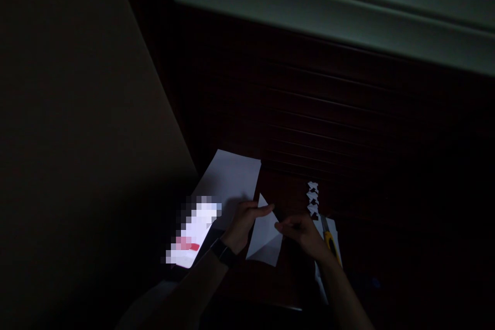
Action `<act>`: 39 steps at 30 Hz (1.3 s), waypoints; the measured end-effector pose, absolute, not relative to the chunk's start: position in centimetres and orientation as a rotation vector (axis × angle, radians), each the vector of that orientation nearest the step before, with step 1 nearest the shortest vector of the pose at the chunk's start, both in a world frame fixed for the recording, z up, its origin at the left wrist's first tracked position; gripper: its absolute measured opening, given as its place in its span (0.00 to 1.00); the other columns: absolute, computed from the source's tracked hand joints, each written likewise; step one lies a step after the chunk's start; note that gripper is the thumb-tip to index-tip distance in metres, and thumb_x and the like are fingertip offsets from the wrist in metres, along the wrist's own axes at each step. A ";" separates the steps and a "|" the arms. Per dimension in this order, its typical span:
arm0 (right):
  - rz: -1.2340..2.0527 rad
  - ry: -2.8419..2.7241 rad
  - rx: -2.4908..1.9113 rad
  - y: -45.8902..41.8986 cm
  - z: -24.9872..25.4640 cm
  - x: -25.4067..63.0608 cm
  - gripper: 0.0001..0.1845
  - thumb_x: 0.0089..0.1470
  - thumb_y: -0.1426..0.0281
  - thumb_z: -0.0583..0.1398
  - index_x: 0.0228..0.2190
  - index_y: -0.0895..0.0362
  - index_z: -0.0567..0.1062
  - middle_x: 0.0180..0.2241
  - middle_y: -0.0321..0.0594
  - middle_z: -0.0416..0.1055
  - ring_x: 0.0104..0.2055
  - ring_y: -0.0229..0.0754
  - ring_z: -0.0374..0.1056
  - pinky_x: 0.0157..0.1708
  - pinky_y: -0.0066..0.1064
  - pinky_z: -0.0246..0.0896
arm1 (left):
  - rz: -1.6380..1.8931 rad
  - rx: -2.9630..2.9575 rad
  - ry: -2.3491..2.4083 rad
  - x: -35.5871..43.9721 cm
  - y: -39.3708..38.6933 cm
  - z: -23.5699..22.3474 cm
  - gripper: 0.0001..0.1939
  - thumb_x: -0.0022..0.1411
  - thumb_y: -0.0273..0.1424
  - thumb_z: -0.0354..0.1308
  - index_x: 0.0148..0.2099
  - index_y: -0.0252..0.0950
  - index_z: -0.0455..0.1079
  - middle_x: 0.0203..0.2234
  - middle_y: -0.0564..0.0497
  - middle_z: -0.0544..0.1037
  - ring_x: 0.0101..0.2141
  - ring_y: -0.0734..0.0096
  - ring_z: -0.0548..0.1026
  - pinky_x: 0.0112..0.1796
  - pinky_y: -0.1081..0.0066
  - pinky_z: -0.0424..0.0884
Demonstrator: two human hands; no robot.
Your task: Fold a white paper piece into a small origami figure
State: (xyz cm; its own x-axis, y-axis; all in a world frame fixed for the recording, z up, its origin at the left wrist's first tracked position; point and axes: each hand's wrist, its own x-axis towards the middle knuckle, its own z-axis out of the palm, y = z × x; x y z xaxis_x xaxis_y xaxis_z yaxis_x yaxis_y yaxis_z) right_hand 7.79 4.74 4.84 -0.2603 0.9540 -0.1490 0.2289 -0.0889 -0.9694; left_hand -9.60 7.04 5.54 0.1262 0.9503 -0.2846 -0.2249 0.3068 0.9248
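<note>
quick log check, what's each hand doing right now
Left hand: holding the pointed white paper.
Right hand: closed at the paper's right edge; grip unclear.

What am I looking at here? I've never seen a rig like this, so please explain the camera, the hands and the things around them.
There is no machine: these are a person's bare hands, seen in one picture from a camera worn on that person's head, facing forward and down. The left hand, with a dark wristband, holds a pointed white paper piece. The right hand has its fingertips at that piece's right edge; the gloom hides whether they pinch it. On the dark surface lies a larger white sheet, near a bright, pixelated screen. Over to the right are small folded paper shapes and a yellow-and-black utility knife.
</note>
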 end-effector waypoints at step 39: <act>1.151 -1.489 -1.329 5.4 4.1 6.5 0.10 0.48 0.66 0.58 0.27 0.58 0.77 0.27 0.40 0.75 0.30 0.41 0.68 0.31 0.29 0.59 | 1.076 0.760 0.861 -8.5 6.7 3.7 0.12 0.50 0.36 0.60 0.30 0.29 0.74 0.25 0.45 0.76 0.28 0.66 0.73 0.28 0.71 0.64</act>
State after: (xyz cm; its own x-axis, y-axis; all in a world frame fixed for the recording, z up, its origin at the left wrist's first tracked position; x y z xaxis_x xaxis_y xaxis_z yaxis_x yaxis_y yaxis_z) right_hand 6.52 5.37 4.14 -0.1138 0.9935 -0.0005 0.2510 0.0282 -0.9676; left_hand -8.50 6.67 3.72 0.2306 0.9488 -0.2159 -0.4186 0.2970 0.8582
